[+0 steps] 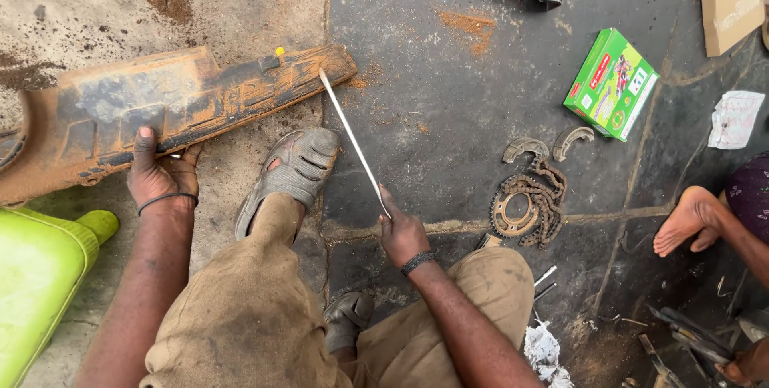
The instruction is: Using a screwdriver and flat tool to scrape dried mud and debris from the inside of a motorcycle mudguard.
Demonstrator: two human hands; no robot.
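Observation:
A long, mud-caked dark plastic panel lies on the ground at the left. My left hand grips its near edge, thumb on top. My right hand is closed around a thin, long metal blade, whose far tip touches the panel's right end near a small yellow clip. My sandalled foot rests between the two hands, just below the panel.
A rusty chain and sprocket with two brake shoes lie to the right, beside a green box. Another person's bare foot is at the right edge. A lime-green container stands lower left. Tools lie lower right.

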